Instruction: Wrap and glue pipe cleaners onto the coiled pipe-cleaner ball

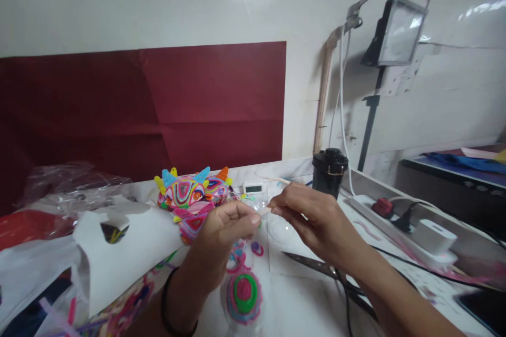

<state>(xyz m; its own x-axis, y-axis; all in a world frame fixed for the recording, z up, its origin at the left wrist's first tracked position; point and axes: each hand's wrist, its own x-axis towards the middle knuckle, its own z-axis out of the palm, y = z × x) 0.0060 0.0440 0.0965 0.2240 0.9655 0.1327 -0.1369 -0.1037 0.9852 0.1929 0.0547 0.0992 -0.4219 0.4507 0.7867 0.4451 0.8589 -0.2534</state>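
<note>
Above the middle of the desk point(300, 300), the two hands meet fingertip to fingertip. The left hand point(229, 224) is curled narrow, thumb and forefinger pinched on something small that I cannot make out. The right hand point(306, 210) is also pinched shut, holding a thin pale stick point(276, 179) that runs through its fingers, one end poking out behind the knuckles and the other end touching the left fingertips. A dark band circles the left wrist.

Just behind the left hand stands a figure point(193, 192) of coiled bright strips, with blue, yellow and orange horns. Below the hands lies an oval coil point(243, 297) in green, pink and blue, with smaller pink coils point(256, 247) near it. A white sheet point(118, 258) with a cut-out hole rests to the left, over loose coloured strips and clear plastic wrap point(67, 184).

Behind the right hand sits a small digital display point(253, 188), and just right of it a black jar point(329, 171). Dark scissors point(316, 268) lie on the desk under the right forearm. Along the right edge runs a white power strip point(395, 226) with a red switch, a black plug and a white adapter. A lamp point(399, 31) on a dark stand rises by the white wall, and a dark red sheet point(158, 105) covers the wall to the left.
</note>
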